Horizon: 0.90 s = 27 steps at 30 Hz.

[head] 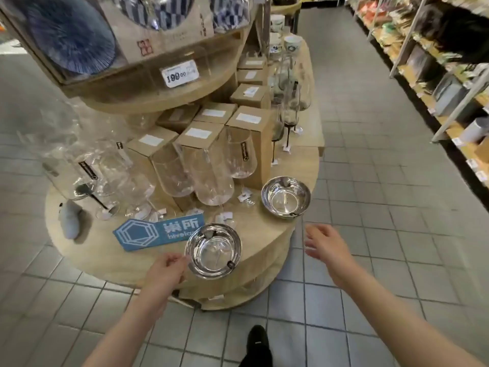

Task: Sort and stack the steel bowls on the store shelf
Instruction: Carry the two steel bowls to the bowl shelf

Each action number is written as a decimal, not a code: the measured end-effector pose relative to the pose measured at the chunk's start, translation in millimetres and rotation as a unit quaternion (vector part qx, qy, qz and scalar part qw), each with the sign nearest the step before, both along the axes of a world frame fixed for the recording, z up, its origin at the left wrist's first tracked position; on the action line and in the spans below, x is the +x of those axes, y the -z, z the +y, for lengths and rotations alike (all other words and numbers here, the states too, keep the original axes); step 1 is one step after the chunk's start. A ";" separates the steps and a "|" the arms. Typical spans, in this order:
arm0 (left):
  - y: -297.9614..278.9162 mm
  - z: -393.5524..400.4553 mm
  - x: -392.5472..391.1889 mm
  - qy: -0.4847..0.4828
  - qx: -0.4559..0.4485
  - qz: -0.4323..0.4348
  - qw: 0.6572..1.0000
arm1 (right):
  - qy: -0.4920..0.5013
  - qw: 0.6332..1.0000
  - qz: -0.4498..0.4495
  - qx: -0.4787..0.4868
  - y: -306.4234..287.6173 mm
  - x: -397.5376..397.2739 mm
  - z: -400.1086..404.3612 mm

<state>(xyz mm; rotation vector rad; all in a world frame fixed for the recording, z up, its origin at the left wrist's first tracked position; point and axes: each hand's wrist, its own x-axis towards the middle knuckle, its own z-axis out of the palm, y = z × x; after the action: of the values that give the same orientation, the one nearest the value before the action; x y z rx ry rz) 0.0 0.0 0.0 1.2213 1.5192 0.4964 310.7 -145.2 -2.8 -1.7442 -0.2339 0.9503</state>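
The left hand (pixel 169 268) sits at the near bowl's (pixel 213 250) nine o'clock, fingers curled at its rim; whether they pinch the rim or only touch it is hard to tell through the blur. The right hand (pixel 324 245) hovers off the shelf edge at the bowl's three o'clock, fingers spread and holding nothing. The far bowl (pixel 285 197) stands apart at the near bowl's one o'clock, close to the shelf's (pixel 267 229) rim.

Both bowls are polished steel, round and shallow-walled with flat bottoms, and look slick. A one-sided grip at a thin rim could let the near bowl tip or slide off the curved wooden edge, which lies just below it. A reach toward the far bowl passes close to the glasses (pixel 211 178) at twelve o'clock, thin, tall and on narrow stems; a knock from a sleeve or a swung bowl could topple them against the cardboard boxes (pixel 250 144). A blue sign (pixel 156 231) lies flat at ten o'clock.
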 end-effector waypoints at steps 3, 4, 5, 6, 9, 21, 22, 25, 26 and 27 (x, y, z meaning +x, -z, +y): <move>11.7 11.6 6.5 0.013 -0.042 -0.010 0.999 | 0.029 0.999 0.025 -0.009 5.8 11.9 20.4; 14.4 14.4 8.7 0.011 -0.056 -0.015 0.998 | 0.033 0.999 0.025 -0.010 7.9 16.1 28.0; 17.4 16.1 11.5 0.010 -0.061 -0.017 0.998 | 0.036 0.999 0.025 -0.013 10.0 20.5 36.4; 18.3 16.6 14.0 0.008 -0.061 -0.012 0.998 | 0.042 0.999 0.019 -0.014 12.6 25.4 44.9; 19.9 21.6 19.6 0.018 -0.060 0.014 0.998 | 0.049 0.998 0.015 -0.027 15.8 42.8 68.3; 1.9 27.3 27.3 0.080 -0.091 -0.007 0.993 | 0.025 0.998 0.047 -0.025 12.9 66.3 84.1; -1.2 24.8 30.5 0.085 -0.088 -0.011 0.992 | 0.024 0.998 0.050 -0.019 9.9 66.9 79.2; -12.9 12.9 45.5 0.112 -0.075 -0.007 0.991 | 0.032 0.997 0.067 0.008 1.1 72.9 53.8; -16.2 8.0 52.2 0.122 -0.072 -0.005 0.990 | 0.036 0.996 0.075 0.017 -2.0 77.1 41.8; -19.6 2.2 60.1 0.130 -0.068 -0.003 0.989 | 0.039 0.995 0.082 0.028 -5.1 82.1 28.1</move>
<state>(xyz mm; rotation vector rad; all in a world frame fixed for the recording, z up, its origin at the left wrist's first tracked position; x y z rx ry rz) 60.1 2.2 19.6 1.2870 1.3407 0.2196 392.9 -117.1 2.3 -1.6037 -0.0846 1.0155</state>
